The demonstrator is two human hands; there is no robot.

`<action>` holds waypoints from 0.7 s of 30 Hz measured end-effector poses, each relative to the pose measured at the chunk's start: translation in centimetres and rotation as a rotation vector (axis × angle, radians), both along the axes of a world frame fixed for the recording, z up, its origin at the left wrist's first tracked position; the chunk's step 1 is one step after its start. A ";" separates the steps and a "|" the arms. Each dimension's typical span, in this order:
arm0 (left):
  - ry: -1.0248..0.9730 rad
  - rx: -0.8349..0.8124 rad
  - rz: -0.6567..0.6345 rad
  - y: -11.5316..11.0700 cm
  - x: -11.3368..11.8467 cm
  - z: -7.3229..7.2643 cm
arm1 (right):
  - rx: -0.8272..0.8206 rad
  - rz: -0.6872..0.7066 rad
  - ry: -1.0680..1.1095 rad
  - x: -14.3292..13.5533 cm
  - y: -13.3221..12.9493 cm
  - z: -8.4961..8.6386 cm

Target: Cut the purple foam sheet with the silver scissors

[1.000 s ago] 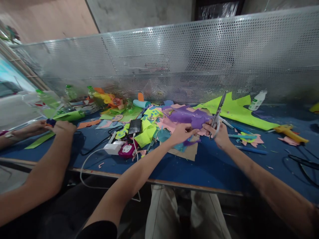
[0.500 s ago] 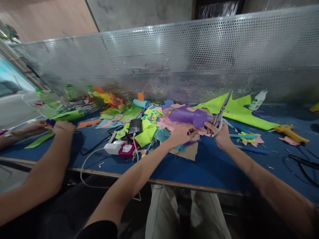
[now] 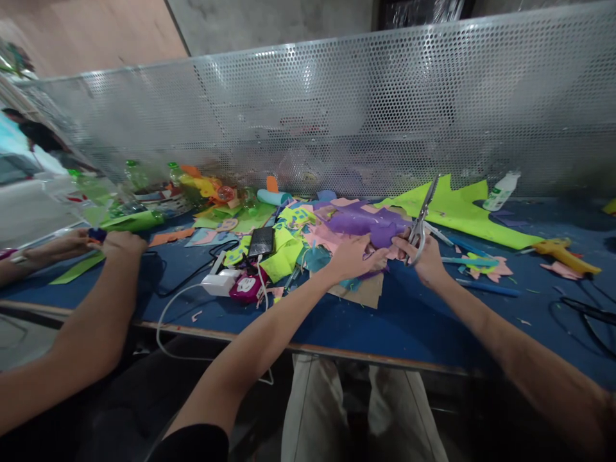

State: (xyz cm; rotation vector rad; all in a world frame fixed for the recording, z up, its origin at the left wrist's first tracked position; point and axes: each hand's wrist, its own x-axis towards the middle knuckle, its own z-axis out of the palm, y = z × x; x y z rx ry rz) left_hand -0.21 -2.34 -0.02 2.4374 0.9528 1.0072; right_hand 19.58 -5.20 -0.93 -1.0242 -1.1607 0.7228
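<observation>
In the head view, the right hand (image 3: 422, 258) has its fingers closed around the handles of the scissors (image 3: 423, 215), whose blades point up and away over the bench (image 3: 409, 327). The thumb and fingertips of this hand also meet the right edge of a small purple piece (image 3: 382, 236), which is held up in front of a larger purple sheet (image 3: 353, 219). The left hand (image 3: 353, 258) is at the left side of the small piece, its grip partly open with thumb and fingers a little apart; whether it has hold of the edge cannot be told.

Under and around the hands lie pink scraps (image 3: 327, 239) and a brown sheet (image 3: 366, 295). Left of these are yellow-green scraps (image 3: 282, 256), a black case (image 3: 262, 242), a white plug (image 3: 220, 283) and a magenta box (image 3: 246, 289). Behind the right hand a large lime sheet (image 3: 462, 215) spreads towards a white bottle (image 3: 502, 191), which leans. A yellow glue gun (image 3: 568, 255) lies at the right. Far left, another person's hands (image 3: 124, 245) work at a small dark blue thing (image 3: 97, 235), beside clear bottles with green caps (image 3: 137, 176).
</observation>
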 end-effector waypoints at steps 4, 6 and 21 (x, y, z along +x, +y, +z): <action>-0.150 -0.164 -0.018 0.2 -0.3 0.6 | -0.039 0.102 -0.086 0.2 0.0 0.1; -0.184 -0.181 -0.066 0.5 -0.4 0.9 | -0.050 0.134 -0.096 0.3 -0.1 0.1; -0.540 -0.354 -0.004 1.3 -0.6 1.1 | -0.032 0.323 -0.145 1.4 -0.1 -0.6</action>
